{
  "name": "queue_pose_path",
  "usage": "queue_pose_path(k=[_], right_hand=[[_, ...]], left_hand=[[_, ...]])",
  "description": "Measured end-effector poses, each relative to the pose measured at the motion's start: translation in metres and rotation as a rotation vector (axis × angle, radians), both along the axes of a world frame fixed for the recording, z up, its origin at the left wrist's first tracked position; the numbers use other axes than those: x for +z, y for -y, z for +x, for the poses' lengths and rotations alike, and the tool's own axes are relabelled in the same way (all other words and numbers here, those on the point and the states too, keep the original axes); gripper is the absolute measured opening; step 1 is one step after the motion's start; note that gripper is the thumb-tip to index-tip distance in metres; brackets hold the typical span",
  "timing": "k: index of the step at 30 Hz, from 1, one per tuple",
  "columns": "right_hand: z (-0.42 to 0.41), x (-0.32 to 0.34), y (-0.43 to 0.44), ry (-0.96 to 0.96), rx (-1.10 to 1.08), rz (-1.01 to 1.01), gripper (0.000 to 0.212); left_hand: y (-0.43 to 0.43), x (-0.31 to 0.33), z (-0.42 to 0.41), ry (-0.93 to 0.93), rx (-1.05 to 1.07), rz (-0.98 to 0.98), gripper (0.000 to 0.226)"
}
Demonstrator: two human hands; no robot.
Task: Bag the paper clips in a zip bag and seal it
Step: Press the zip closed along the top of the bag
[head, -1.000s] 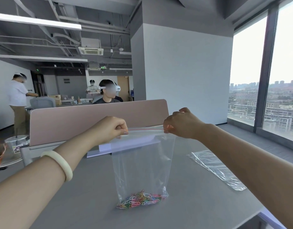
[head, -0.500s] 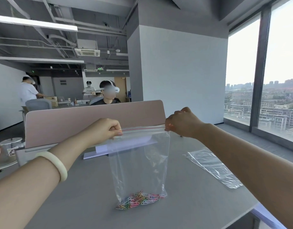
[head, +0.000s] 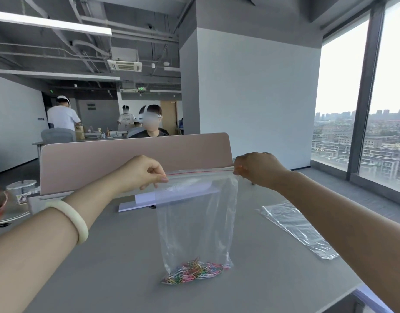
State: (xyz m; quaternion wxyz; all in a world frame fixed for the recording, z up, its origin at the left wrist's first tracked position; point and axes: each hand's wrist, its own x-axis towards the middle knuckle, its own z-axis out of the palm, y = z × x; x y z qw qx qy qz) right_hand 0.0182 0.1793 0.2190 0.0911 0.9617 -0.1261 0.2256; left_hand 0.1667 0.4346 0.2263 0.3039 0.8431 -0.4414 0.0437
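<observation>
A clear zip bag with a red line along its top strip hangs upright, its bottom resting on the grey table. A heap of coloured paper clips lies inside at the bottom. My left hand pinches the top left corner of the strip. My right hand pinches the top right corner. The strip is stretched taut and level between both hands. Whether the strip is pressed closed along its length I cannot tell.
A second clear bag lies flat on the table to the right. A white sheet or pad lies behind the held bag, in front of a pink desk divider. People stand and sit beyond the divider. A window wall runs along the right.
The bag's top strip is pulled a little wider and tauter between my hands. The view has shifted slightly; the bag and clips stay in place.
</observation>
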Motion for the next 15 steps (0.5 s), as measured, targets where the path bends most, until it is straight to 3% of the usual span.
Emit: queue_pose_path(k=[7, 10, 13, 15], right_hand=[[0.046, 0.003, 0.009, 0.122, 0.053, 0.538, 0.014], [0.069, 0.022, 0.017, 0.322, 0.094, 0.713, 0.017], [0.066, 0.051, 0.013, 0.551, 0.157, 0.697, 0.021], [0.048, 0.055, 0.006, 0.59, 0.205, 0.655, 0.015]], left_hand=[[0.024, 0.008, 0.045, -0.043, 0.096, 0.009, 0.01], [0.041, 0.023, 0.061, 0.069, 0.165, -0.107, 0.019], [0.043, 0.043, 0.053, 0.258, 0.188, -0.359, 0.015], [0.035, 0.041, 0.037, 0.4, 0.18, -0.434, 0.014]])
